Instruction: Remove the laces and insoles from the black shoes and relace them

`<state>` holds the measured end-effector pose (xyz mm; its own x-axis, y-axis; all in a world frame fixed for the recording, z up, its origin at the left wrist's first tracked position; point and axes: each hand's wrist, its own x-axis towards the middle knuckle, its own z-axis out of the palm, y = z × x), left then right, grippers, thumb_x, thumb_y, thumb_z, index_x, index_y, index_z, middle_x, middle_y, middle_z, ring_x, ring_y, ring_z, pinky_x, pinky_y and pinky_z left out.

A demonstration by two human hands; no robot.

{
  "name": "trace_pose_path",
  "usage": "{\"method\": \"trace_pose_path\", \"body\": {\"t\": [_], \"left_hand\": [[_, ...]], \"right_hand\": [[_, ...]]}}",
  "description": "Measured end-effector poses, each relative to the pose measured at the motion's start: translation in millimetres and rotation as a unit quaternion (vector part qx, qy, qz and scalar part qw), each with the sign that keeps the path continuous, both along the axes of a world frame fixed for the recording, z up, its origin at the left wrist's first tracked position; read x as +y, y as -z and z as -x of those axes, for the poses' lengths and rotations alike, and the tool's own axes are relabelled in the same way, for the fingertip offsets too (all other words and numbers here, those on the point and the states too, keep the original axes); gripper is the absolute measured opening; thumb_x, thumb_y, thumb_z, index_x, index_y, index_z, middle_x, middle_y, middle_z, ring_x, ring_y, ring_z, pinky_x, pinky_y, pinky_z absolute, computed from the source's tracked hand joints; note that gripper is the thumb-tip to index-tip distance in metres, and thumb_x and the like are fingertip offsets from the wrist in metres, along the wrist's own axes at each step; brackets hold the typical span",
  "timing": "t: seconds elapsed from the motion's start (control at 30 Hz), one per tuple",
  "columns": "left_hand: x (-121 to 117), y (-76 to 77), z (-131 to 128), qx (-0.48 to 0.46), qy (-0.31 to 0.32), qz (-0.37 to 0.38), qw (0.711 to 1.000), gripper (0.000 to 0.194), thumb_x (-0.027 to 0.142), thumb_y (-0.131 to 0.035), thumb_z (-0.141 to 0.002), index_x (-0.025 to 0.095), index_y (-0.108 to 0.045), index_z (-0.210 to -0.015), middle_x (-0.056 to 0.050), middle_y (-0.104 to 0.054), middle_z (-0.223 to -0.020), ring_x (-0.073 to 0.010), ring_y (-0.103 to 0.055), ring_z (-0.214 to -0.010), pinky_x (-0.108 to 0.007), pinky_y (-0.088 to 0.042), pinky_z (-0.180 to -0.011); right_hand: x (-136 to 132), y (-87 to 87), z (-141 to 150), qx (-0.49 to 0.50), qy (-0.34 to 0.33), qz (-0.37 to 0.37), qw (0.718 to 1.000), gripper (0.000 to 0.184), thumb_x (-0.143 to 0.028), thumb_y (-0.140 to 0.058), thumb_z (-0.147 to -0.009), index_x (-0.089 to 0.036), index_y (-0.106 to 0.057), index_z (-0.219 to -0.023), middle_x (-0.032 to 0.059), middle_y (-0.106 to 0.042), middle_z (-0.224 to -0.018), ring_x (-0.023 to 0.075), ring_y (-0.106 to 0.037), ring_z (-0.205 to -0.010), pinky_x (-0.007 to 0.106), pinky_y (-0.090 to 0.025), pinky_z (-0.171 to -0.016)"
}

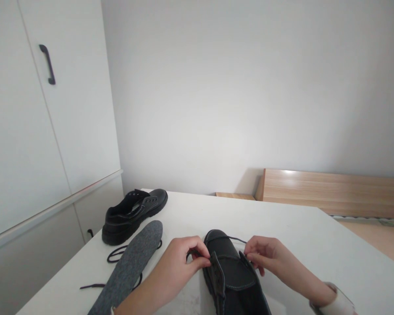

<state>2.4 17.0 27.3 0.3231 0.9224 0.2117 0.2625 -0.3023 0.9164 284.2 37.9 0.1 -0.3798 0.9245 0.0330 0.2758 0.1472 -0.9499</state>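
Note:
A black leather shoe (231, 273) lies on the white table (315, 245) right in front of me, toe pointing away. My left hand (180, 262) pinches a dark lace (228, 238) at the shoe's left eyelet flap. My right hand (265, 256) pinches the same lace at the right flap. The lace loops over the toe between both hands.
A second black shoe (134, 214) sits at the table's far left, without a lace. A grey insole (131, 267) lies between the shoes, over a loose black lace (116, 253). White cupboard doors (46, 131) stand on the left, a wooden bed frame (331, 192) behind.

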Motion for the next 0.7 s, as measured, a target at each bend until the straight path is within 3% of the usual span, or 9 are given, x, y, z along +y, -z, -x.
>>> {"method": "trace_pose_path", "body": {"t": [0.2, 0.33, 0.7], "left_hand": [[2.3, 5.7, -2.8, -0.009, 0.006, 0.021, 1.0, 0.005, 0.018, -0.072, -0.074, 0.02, -0.077, -0.073, -0.003, -0.077, -0.075, -0.0212, -0.066, -0.074, -0.029, -0.046, -0.072], [2.2, 5.5, -2.5, -0.014, -0.001, 0.029, 0.999, 0.005, 0.02, -0.072, -0.075, 0.02, -0.077, -0.073, -0.003, -0.076, -0.075, -0.0213, -0.066, -0.074, -0.029, -0.045, -0.07], [8.3, 19.8, -9.4, -0.027, -0.018, 0.021, 0.999, 0.005, 0.02, -0.071, -0.076, 0.018, -0.075, -0.075, -0.005, -0.075, -0.075, -0.0235, -0.066, -0.075, -0.031, -0.046, -0.07]], "right_hand": [[-3.0, -5.8, 0.3, -0.088, 0.01, -0.063, 0.994, 0.035, -0.052, -0.069, -0.086, -0.018, -0.067, -0.08, 0.002, -0.061, -0.071, 0.0142, -0.05, -0.062, 0.024, -0.036, -0.051], [-6.3, -8.6, 0.6, -0.121, 0.002, -0.087, 0.989, 0.032, -0.049, -0.065, -0.09, -0.018, -0.066, -0.081, 0.0033, -0.063, -0.076, 0.0173, -0.053, -0.071, 0.028, -0.04, -0.062], [-7.5, -4.1, 1.4, -0.079, -0.006, -0.07, 0.994, 0.035, -0.055, -0.065, -0.09, -0.02, -0.063, -0.081, 0.001, -0.058, -0.072, 0.0162, -0.048, -0.064, 0.026, -0.037, -0.055]]}}
